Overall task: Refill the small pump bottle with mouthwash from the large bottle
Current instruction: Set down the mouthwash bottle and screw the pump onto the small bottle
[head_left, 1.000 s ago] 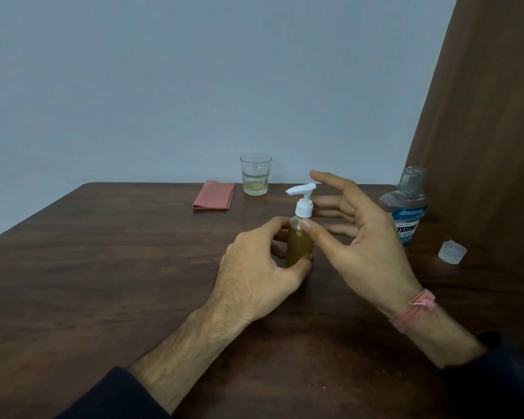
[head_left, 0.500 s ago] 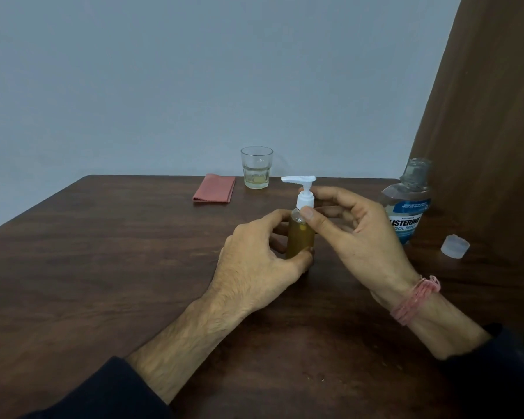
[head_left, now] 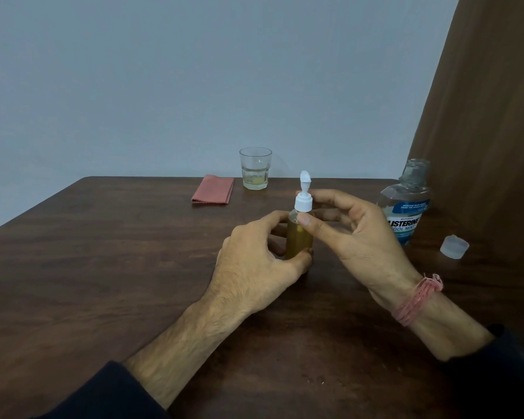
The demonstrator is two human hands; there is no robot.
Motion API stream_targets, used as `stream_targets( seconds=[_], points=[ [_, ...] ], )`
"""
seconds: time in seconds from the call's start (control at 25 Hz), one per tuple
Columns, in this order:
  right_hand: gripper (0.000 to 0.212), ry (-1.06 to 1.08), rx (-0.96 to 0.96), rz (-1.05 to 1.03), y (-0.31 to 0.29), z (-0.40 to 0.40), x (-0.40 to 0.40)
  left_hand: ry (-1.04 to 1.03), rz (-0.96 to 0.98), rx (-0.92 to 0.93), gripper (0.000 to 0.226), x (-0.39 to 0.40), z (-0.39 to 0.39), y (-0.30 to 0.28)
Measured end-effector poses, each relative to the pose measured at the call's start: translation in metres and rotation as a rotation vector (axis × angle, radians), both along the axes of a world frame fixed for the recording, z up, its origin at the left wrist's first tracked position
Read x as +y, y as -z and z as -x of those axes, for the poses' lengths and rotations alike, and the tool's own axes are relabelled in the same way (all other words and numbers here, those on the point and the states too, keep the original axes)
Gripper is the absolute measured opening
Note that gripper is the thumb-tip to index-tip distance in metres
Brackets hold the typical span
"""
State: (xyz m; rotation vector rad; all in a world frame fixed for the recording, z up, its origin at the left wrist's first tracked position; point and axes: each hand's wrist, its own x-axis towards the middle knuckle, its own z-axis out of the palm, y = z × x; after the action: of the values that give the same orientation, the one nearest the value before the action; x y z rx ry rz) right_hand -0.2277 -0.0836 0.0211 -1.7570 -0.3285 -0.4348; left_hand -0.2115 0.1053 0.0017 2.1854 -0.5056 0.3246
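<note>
Now the left hand [head_left: 254, 264] clamps the small pump bottle [head_left: 299, 240] upright on the surface [head_left: 103, 267], steadying it while the right hand [head_left: 357, 237] pinches its white pump collar [head_left: 303, 204], apparently screwing it, large bottle [head_left: 406, 207] standing uncapped just beside

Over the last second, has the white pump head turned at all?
Yes. The pump head pointed left toward the glass before; now its spout faces the camera, with the right hand gripping its collar.
</note>
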Motion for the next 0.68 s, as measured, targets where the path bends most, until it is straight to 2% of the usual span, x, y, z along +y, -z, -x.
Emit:
stream_targets(
  seconds=[0.28, 0.52, 0.68],
  points=[
    [0.052, 0.007, 0.023, -0.087, 0.0006, -0.0004, -0.0021, 0.021, 0.018, 0.001, 0.063, 0.0015, 0.0, 0.0012],
    [0.041, -0.013, 0.044, -0.038, -0.0008, 0.0005, -0.0009, 0.033, 0.021, 0.002, 0.072, 0.0015, -0.0008, 0.0016],
    [0.046, 0.014, 0.025, -0.064, 0.0004, 0.0, -0.0019, 0.034, 0.025, 0.002, 0.065, 0.0014, -0.0007, 0.0014]
  ],
)
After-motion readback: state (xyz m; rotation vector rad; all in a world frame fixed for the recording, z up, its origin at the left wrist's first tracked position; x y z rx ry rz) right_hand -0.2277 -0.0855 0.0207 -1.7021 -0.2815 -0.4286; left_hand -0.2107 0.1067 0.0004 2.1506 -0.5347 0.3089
